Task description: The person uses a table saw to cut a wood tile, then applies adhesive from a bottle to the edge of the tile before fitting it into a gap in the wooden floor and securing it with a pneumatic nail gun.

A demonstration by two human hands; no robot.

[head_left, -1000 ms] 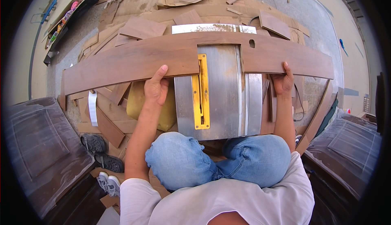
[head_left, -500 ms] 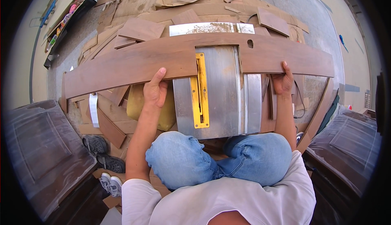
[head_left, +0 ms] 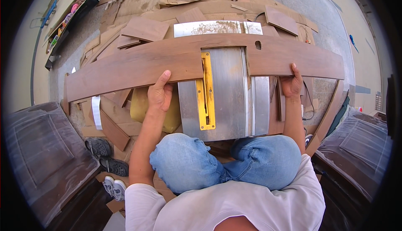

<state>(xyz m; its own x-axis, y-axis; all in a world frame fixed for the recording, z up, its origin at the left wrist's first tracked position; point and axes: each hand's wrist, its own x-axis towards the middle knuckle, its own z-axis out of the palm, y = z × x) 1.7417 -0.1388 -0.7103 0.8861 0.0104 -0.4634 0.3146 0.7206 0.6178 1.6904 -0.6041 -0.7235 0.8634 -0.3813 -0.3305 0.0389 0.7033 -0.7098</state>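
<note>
A long brown wooden plank (head_left: 138, 61) spans the view from side to side, above a metal table saw (head_left: 230, 105). A rectangular notch is cut into its near edge, with a small dark hole (head_left: 258, 45) just right of the notch. My left hand (head_left: 161, 92) grips the near edge left of the notch, thumb on top and fingers underneath. On the right part, my right hand (head_left: 292, 82) grips the same edge, its fingers mostly hidden below. Through the notch shows the saw's yellow slotted insert plate (head_left: 202, 109); no raised blade can be made out.
Wood offcuts (head_left: 146, 29) lie on cardboard beyond the saw. A yellowish container (head_left: 155, 109) stands left of it. Plastic-covered brown furniture (head_left: 46, 151) flanks me on both sides. Dark clogs (head_left: 114, 167) and grey shoes (head_left: 113, 187) sit at my left. A black cable (head_left: 310, 101) hangs at right.
The saw sits very slightly higher in the picture. The plank and both hands keep nearly the same place and grip.
</note>
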